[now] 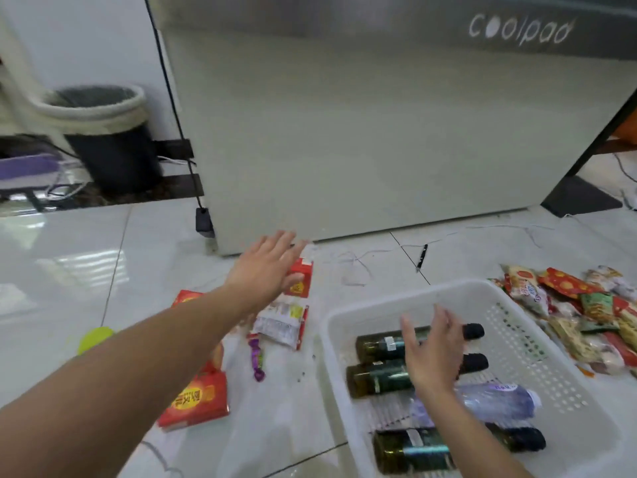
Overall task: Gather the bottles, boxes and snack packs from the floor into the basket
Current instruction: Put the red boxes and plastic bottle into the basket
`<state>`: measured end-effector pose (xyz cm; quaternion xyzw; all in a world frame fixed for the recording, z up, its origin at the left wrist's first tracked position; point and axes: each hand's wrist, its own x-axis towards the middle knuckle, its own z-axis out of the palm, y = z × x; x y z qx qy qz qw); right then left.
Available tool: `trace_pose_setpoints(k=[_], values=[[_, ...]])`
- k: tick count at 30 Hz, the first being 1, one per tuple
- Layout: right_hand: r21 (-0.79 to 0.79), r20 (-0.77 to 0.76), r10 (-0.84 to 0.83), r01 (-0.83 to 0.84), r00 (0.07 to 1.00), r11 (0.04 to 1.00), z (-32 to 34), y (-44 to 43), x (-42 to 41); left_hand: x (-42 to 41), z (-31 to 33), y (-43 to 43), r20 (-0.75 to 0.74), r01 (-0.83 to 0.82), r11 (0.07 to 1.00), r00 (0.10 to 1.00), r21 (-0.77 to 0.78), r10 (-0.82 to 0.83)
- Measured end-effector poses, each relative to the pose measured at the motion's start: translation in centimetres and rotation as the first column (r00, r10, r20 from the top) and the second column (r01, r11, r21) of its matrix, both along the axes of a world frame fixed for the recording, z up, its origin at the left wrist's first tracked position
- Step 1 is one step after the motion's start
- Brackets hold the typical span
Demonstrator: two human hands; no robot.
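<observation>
As released left grip (269,267) hovers at red box (300,282) ctr frame, flat fingers could skid it; right grip (431,350) released over basket (379,303).

Left hand (269,267) motion-blurred, hiding part of red box (303,288); snack packs (586,315) cut by right edge.

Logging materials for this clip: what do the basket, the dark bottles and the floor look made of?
Basket: white plastic, matte, with moulded rows of holes. Dark bottles: glossy see-through olive bodies, glass or hard plastic, cannot tell which. Floor: polished pale tile, shown by reflections and thin joint lines.
</observation>
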<state>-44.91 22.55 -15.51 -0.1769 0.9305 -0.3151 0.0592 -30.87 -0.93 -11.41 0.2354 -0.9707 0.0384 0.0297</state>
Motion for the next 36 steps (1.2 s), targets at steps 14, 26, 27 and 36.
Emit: trace_pose_setpoints(k=[14,26,27,36], values=[[0.360,-0.129,0.769,-0.692,0.627,0.625,0.9,-18.0,17.1,23.2,-4.2,-6.8,0.018,-0.477,0.819,0.867,0.319,0.498],[0.445,0.235,0.721,-0.731,0.652,0.517,-5.6,-19.6,22.5,27.2,-5.7,-6.5,-0.037,-0.232,0.560,0.903,0.795,0.428],[0.453,0.227,0.715,-0.721,0.662,0.524,-6.0,-19.6,22.8,27.3,-6.2,-6.6,-0.039,-0.235,0.543,0.895,0.806,0.445],[0.477,0.054,0.692,-0.627,0.720,0.616,-6.8,-20.2,23.4,27.0,-7.6,-6.2,-0.064,-0.278,0.532,0.842,0.800,0.536]])
